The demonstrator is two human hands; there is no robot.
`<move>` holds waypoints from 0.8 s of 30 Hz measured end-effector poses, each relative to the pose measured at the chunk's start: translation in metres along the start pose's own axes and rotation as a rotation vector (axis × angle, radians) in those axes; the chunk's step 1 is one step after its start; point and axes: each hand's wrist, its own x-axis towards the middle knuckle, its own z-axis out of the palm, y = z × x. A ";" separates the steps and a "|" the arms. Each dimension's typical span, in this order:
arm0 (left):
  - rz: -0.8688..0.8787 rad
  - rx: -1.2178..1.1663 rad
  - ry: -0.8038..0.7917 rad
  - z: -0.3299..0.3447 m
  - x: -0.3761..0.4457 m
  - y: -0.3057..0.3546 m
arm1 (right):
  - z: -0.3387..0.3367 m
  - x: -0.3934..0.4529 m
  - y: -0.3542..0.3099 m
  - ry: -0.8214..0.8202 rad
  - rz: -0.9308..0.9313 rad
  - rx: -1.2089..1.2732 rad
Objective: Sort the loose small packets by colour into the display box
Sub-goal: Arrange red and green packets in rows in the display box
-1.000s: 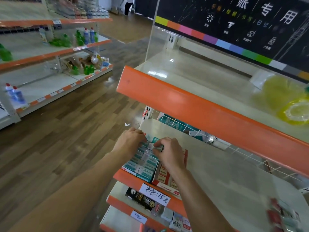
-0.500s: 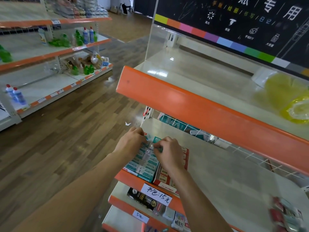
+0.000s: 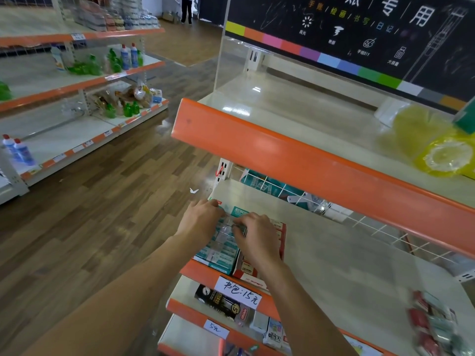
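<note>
Packets [image 3: 223, 246] in the display box [image 3: 282, 240] are looking light and slippery, so both grips, left hand [image 3: 201, 219] and right hand [image 3: 257, 236], are curling over the teal row, best pinching one by its edges.

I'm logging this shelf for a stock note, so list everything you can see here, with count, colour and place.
display box: one, red-edged, middle shelf front, under both hands
teal packets: several rows, left part of the box
red packets: a few, right part of the box
loose packets: blurred heap, red and teal, middle shelf far right
price label: one, white, handwritten, on the orange shelf edge
black pack: one, shelf below
yellow bag: one, top shelf right
green bottles: several, far shelving left
left hand: fingers on the teal rows
right hand: pinching a teal packet
</note>
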 end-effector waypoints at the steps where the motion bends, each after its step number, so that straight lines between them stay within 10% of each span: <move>1: 0.010 -0.005 0.004 0.000 -0.001 0.003 | -0.001 -0.002 0.000 0.007 0.009 0.025; 24: 0.296 -0.242 0.055 0.016 -0.003 0.145 | -0.044 -0.070 0.094 0.246 0.346 0.107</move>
